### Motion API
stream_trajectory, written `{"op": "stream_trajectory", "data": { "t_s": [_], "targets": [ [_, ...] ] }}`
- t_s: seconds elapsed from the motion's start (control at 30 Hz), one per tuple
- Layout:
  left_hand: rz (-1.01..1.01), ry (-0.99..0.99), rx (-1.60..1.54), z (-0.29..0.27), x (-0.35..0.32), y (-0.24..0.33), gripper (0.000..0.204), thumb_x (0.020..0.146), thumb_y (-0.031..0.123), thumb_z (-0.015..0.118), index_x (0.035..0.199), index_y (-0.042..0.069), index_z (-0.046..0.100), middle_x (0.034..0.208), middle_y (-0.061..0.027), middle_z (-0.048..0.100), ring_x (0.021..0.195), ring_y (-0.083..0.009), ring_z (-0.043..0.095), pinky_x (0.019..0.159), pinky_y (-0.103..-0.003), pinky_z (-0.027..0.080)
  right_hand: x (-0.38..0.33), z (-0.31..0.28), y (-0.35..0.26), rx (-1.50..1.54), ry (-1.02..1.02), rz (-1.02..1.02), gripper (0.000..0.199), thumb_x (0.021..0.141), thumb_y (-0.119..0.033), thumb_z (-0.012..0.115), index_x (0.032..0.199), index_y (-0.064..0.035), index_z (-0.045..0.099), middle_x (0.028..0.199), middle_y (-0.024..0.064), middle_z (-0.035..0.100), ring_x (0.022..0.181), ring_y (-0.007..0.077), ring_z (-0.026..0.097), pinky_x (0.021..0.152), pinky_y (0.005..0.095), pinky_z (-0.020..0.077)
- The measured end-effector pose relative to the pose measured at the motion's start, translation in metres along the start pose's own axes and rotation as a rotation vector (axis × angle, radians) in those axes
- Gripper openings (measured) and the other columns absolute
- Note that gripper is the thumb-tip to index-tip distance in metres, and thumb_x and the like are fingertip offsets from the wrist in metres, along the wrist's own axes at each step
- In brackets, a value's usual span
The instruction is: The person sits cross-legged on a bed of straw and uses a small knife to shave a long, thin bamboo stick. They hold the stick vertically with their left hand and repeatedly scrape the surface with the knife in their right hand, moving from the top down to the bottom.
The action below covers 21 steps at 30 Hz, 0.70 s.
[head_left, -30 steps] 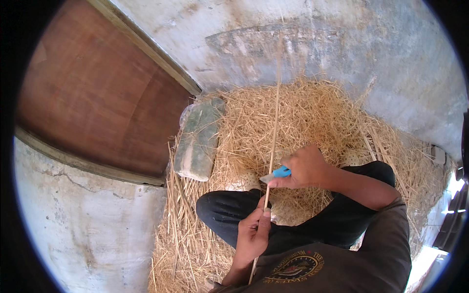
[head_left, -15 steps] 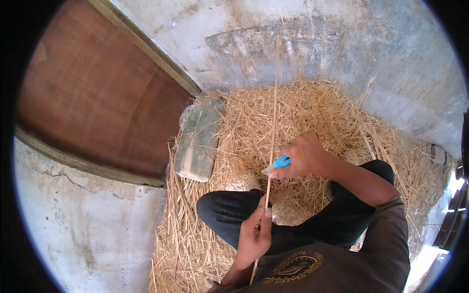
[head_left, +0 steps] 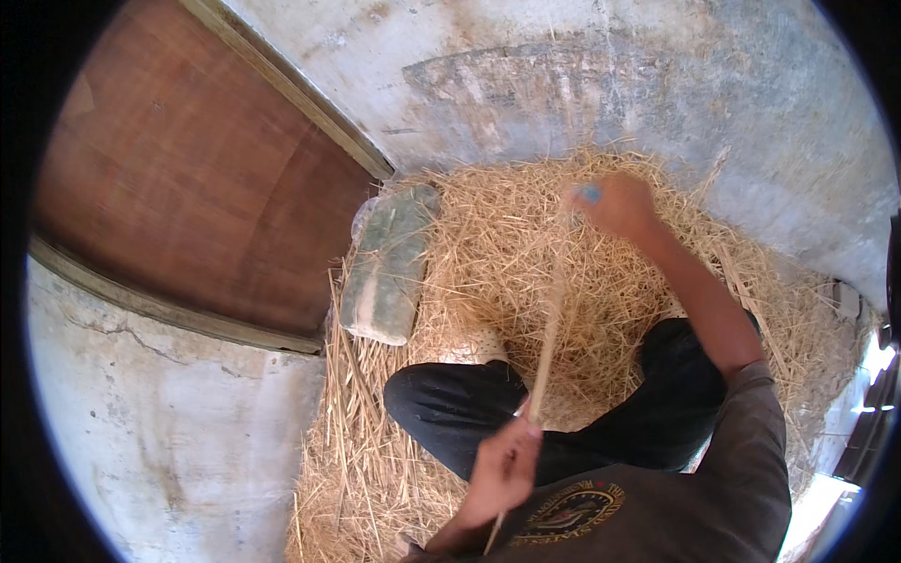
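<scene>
My left hand is closed round the lower part of a long, thin, pale strip, which looks like bamboo or cane and blurs with motion. The strip slants up and away from my lap over the straw. Farther out, my right hand is closed on a small blue-handled knife, at the upper stretch of the strip. Motion smears the blade, and I cannot tell whether it touches the strip. The strip's lower end passes below my left hand, beside my shirt.
Loose straw covers the floor round my crossed legs. A greenish wrapped block lies at the left, near a brown panel in a wooden frame. A stained wall stands ahead. Thin sticks lie at the left.
My right hand has moved forward with the knife, away from my left hand along the strip. The left hand has shifted slightly right and nearer to me, and the strip tilts farther right.
</scene>
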<state>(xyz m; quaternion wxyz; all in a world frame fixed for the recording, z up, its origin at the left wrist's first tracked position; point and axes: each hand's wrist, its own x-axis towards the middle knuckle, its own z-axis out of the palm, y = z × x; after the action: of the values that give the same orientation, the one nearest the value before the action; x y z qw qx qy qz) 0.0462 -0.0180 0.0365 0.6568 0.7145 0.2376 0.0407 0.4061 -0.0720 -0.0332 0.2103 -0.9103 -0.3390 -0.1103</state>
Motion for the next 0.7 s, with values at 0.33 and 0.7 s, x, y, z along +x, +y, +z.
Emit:
{"op": "stream_trajectory", "data": {
  "t_s": [0.33,0.7],
  "targets": [
    [0.029,0.038,-0.053,-0.008,0.004,-0.007,0.039,0.099,0.006,0.048,0.137,-0.001,0.045,0.072,0.0062,0.045,0.064,0.0005,0.036,0.055,-0.016,0.030,-0.069,-0.036,-0.055,0.206,-0.340,-0.237,0.082,0.075,-0.085,0.039,0.064,-0.0089,0.067,0.053,0.0108,0.057,0.052,0.0269,0.060,0.050,0.0414,0.0456],
    [0.220,0.174,0.340,-0.011,0.010,-0.017,0.037,0.093,0.004,0.053,0.128,-0.006,0.051,0.114,-0.0249,0.063,0.067,-0.0135,0.063,0.061,-0.027,0.049,-0.102,-0.044,-0.087,0.190,-0.376,-0.450,0.085,0.072,-0.086,0.042,0.059,-0.0052,0.065,0.047,0.0145,0.054,0.047,0.0295,0.059,0.044,0.0414,0.0447]
  ]
}}
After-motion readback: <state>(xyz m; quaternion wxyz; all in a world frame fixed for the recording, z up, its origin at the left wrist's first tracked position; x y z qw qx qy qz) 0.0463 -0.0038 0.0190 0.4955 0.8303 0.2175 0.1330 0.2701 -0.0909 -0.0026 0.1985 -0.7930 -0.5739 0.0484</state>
